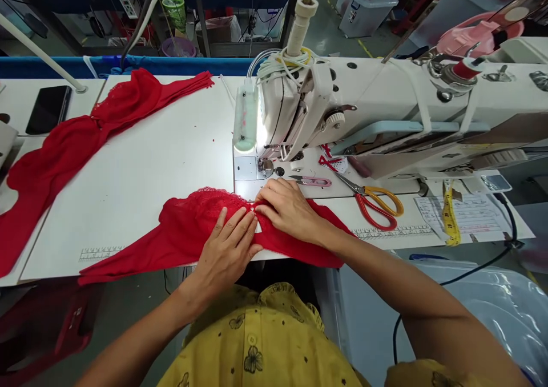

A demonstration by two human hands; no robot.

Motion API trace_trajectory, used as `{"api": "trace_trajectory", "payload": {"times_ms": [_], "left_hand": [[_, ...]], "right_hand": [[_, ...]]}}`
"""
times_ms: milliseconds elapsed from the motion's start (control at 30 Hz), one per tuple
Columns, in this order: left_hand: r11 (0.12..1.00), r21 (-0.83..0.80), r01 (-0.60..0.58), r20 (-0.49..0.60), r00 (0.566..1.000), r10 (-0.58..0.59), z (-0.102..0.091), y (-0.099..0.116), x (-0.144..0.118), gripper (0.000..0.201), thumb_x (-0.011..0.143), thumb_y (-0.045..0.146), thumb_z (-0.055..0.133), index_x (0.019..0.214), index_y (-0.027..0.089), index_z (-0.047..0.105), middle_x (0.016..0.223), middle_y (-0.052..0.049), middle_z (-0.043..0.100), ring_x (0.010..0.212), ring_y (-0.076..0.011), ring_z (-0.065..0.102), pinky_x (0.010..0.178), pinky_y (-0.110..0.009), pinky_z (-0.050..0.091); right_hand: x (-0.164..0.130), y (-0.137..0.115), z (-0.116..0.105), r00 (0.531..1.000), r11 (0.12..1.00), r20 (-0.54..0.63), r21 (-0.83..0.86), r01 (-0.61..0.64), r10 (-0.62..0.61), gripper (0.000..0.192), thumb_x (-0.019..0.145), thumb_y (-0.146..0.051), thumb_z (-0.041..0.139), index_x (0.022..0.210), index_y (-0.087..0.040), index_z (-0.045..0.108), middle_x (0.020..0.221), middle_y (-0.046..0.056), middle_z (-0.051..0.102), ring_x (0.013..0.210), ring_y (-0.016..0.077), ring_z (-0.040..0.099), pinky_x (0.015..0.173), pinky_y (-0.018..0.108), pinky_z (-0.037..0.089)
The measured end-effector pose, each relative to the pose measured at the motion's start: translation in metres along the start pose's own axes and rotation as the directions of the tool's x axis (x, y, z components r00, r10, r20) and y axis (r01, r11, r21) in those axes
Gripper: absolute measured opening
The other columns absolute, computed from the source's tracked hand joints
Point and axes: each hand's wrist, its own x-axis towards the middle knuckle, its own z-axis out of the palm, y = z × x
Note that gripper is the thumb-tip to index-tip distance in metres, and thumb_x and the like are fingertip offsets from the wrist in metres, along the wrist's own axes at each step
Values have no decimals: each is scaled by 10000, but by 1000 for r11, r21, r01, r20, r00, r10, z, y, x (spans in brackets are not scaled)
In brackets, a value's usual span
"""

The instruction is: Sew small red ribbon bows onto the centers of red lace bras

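Note:
A red lace bra [184,227] lies across the front edge of the white sewing table. My left hand [231,241] rests flat on its middle, fingers stretched out over the lace and the thumb near the lower edge. At the centre join, where a small white patch shows, my right hand [293,210] pinches the red fabric with curled fingers. Just beyond the hands stands the sewing machine [295,101], its presser foot [265,167] apart from the bra. Pink thread snips [314,181] lie right behind my right hand.
Another red bra [64,147] stretches along the table's left side, near a black phone [49,110]. To the right are scissors [372,201] with red and yellow handles, a yellow tape measure [450,218] and a written paper sheet [479,218]. A clear plastic bin [428,313] stands below.

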Motion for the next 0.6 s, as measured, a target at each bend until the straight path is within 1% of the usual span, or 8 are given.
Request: {"api": "trace_trajectory", "payload": {"times_ms": [133, 267, 367, 467, 533, 600], "left_hand": [[1000, -28, -6, -21, 1000, 5, 2, 6, -6, 453, 989, 329, 534, 1331, 33, 561, 1343, -175, 639, 1318, -304, 539, 1179, -508, 352], [1000, -10, 12, -22, 1000, -12, 7, 10, -10, 517, 992, 409, 507, 1339, 28, 547, 1381, -205, 605, 1344, -319, 517, 1171, -523, 366], [1000, 28, -5, -40, 999, 6, 10, 11, -12, 577, 986, 480, 484, 1323, 18, 556, 1379, -223, 602, 1341, -337, 519, 1153, -529, 388], [999, 44, -16, -50, 999, 18, 11, 11, -11, 617, 974, 532, 477, 1299, 17, 577, 1364, -223, 614, 1318, -344, 541, 1155, -528, 385], [999, 39, -19, -50, 999, 21, 11, 10, -9, 600, 967, 520, 502, 1276, 14, 594, 1345, -225, 627, 1297, -345, 559, 1167, -525, 370], [1000, 26, -17, -49, 999, 18, 11, 10, -8, 533, 962, 459, 533, 1252, 18, 611, 1321, -219, 644, 1278, -338, 574, 1184, -526, 346]], "right_hand": [[2, -4, 0, 999, 999, 34, 17, -32, 32, 116, 977, -250, 542, 886, -203, 595, 976, 41, 615, 954, 212, 504, 842, 356, 318], [2, -7, 2, 998, 999, 50, 2, -42, 42, 112, 980, -245, 542, 893, -195, 592, 970, 44, 618, 948, 213, 505, 837, 355, 302], [2, -7, 4, 997, 999, 65, 7, -52, 52, 117, 984, -259, 534, 905, -194, 591, 978, 46, 624, 941, 214, 509, 824, 354, 296], [5, -6, 7, 998, 999, 49, -27, -42, 43, 131, 986, -235, 511, 888, -189, 586, 971, 55, 631, 928, 217, 511, 810, 355, 290], [7, -5, 9, 999, 997, 36, -65, -30, 32, 126, 975, -210, 511, 877, -182, 584, 968, 66, 634, 927, 222, 510, 802, 357, 289], [10, -4, 11, 999, 995, 29, -101, -20, 23, 113, 960, -191, 518, 870, -175, 584, 963, 78, 634, 923, 229, 508, 789, 359, 288]]}}
